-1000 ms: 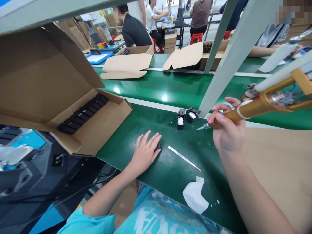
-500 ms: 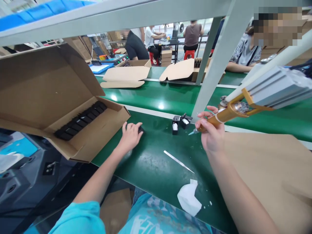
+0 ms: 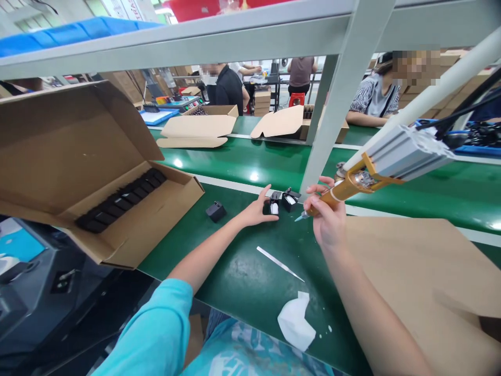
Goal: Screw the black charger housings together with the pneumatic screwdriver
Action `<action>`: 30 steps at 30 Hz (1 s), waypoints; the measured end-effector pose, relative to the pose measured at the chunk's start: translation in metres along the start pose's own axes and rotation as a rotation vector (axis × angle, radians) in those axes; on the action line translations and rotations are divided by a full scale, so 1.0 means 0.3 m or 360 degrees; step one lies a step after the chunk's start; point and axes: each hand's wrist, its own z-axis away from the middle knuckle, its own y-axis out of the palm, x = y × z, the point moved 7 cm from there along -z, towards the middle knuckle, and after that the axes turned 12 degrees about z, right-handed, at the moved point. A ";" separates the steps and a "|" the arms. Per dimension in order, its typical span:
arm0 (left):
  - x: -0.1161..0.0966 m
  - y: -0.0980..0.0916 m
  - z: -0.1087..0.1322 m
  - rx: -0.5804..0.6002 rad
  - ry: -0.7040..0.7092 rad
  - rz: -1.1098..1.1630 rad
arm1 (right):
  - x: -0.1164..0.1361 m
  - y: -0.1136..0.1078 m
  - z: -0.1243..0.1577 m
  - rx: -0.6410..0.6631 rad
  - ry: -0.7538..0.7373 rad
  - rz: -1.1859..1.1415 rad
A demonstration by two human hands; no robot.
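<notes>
My left hand point(image 3: 256, 210) is spread at the left side of a small black case point(image 3: 274, 207) with a white insert; its thumb and fingers are apart around the case, and I cannot tell if they touch it. A second black case point(image 3: 290, 200) with a white part inside and a raised flap stands just to the right. My right hand point(image 3: 329, 216) is wrapped round an orange dispensing tool point(image 3: 332, 196) with a pale blue needle tip, which points down left over the green work surface. A closed black case point(image 3: 216, 211) sits alone beside the carton.
An open cardboard carton point(image 3: 156, 230) with a row of black cases point(image 3: 125, 201) stands at left. A thin white strip point(image 3: 279, 263) and a torn white sheet point(image 3: 296, 321) lie in front. A metal post point(image 3: 332, 104) rises behind; brown cardboard point(image 3: 407, 261) lies right. Co-workers sit beyond.
My left hand has let go of the closed black case near the carton and moved right to the cases with white inserts. My right hand still holds the dispensing tool. The view has shifted slightly.
</notes>
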 end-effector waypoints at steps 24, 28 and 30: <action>-0.092 -0.024 0.445 -0.0160 -0.0083 -0.0239 | 0.030 0.122 0.104 0.0323 -0.0077 -0.0077; -0.043 0.000 0.512 -0.0490 -0.0180 -0.0267 | 0.036 0.137 0.118 0.0347 -0.0040 -0.0085; -0.022 0.016 0.532 -0.0571 -0.0272 -0.0297 | 0.042 0.149 0.130 0.0369 -0.0029 -0.0088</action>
